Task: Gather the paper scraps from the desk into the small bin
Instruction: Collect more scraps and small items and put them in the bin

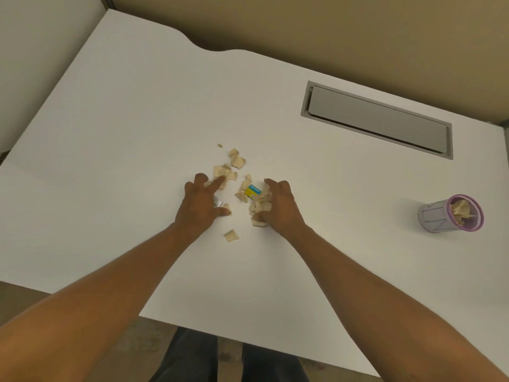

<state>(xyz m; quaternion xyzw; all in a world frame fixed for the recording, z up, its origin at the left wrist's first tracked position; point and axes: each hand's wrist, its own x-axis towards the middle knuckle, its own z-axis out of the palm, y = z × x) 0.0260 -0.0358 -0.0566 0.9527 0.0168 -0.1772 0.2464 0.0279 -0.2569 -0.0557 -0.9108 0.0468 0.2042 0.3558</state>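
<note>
paper scraps (237,162) lie between both hands — some under right hand (278,204) fingers.

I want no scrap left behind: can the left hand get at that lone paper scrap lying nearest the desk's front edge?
Probably yes. The lone scrap lies bare on the desk, just right of the left hand's wrist, with nothing over it. The hand would only need to draw back slightly.
</note>
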